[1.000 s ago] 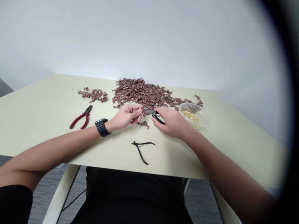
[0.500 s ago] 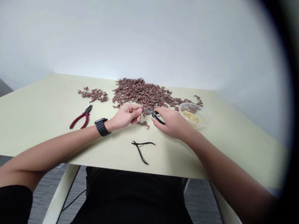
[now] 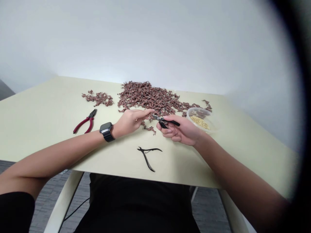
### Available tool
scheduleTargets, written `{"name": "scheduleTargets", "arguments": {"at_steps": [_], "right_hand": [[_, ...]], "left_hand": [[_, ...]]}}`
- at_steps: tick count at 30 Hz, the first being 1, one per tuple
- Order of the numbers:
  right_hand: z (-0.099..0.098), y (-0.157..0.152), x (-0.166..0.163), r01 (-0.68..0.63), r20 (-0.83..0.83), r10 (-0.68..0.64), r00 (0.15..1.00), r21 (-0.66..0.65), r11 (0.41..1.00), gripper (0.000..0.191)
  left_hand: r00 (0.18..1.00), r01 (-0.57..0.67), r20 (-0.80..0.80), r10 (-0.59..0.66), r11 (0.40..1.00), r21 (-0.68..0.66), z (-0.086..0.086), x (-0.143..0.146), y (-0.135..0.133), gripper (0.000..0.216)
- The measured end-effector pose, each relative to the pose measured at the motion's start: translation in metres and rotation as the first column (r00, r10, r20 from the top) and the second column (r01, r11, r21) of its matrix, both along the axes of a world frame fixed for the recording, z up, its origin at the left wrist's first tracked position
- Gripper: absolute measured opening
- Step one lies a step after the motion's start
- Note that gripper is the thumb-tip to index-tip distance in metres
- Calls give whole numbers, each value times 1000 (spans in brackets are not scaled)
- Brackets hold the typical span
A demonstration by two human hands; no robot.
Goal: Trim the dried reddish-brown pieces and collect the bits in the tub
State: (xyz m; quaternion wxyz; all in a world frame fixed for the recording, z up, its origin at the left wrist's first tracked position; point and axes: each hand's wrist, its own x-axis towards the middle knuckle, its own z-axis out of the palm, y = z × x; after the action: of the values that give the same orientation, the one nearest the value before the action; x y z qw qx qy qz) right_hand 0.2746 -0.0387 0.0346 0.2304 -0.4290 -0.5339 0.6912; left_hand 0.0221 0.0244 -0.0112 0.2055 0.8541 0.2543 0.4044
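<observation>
My right hand (image 3: 181, 131) is wrapped round small black-handled pliers (image 3: 173, 123), their metal jaws pointing left. Those jaws meet the fingertips of my left hand (image 3: 131, 121), which is turned back-up with the index finger reaching forward and the other fingers bent beneath. Whatever the left fingers pinch is too small and too covered to make out. Just beyond both hands spreads a large heap of small reddish-brown twisted pieces (image 3: 148, 95). A few loose brown pieces (image 3: 151, 130) lie below the left fingertips.
A clear round tub (image 3: 211, 126) with small gold-coloured bits (image 3: 199, 122) stands right of the hands. A smaller brown pile (image 3: 98, 98) and red-handled pliers (image 3: 85, 122) lie left. Black nippers (image 3: 147, 157) rest near the front edge of the table (image 3: 116, 163). A wall rises behind.
My right hand has rolled palm-up, turning the pliers with it. My left hand has rolled back-up, its index finger now straighter towards the jaws.
</observation>
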Motion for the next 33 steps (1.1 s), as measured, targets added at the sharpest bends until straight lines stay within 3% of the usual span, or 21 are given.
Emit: {"name": "scheduleTargets", "arguments": {"at_steps": [2,3,5,6,8,10,16,25,27,29,31,33], "right_hand": [[-6,1,-2,53,156,-92,983,241,969,41],[-9,1,-3,65,254,-183,950,413,909,37],[-15,2,-4,-8,397,-387,832,706,708,31],[-18,2,-5,-77,431,-459,776,788,611,29],[-21,3,-5,-196,461,-517,721,851,487,26],[-22,3,-4,-271,479,-508,716,861,429,22],[-20,3,0,-347,500,-483,719,860,374,17],[-17,1,0,-342,525,-459,716,838,425,19],[-14,0,-2,-257,504,-425,752,817,515,24],[-10,-3,-6,-108,445,-331,832,715,690,29],[-6,-6,-10,9,307,-170,936,464,886,34],[-3,-9,-13,4,134,-29,991,188,982,37]], "left_hand": [[995,37,96,-12,964,-264,2,5,-2,37],[987,95,158,-33,909,-406,4,8,-4,36],[964,220,253,-85,788,-575,7,12,-6,36],[954,265,281,-110,748,-609,9,12,-7,35],[943,308,298,-147,720,-621,12,12,-9,35],[942,318,288,-170,718,-619,14,11,-9,36],[950,301,257,-176,729,-614,14,10,-9,36],[960,269,231,-157,740,-616,11,9,-6,36],[969,235,206,-136,760,-606,11,9,-7,35],[982,175,157,-106,820,-545,9,9,-7,33],[995,86,88,-55,914,-398,6,7,-6,28],[1000,14,31,-7,972,-234,3,5,-6,27]]}}
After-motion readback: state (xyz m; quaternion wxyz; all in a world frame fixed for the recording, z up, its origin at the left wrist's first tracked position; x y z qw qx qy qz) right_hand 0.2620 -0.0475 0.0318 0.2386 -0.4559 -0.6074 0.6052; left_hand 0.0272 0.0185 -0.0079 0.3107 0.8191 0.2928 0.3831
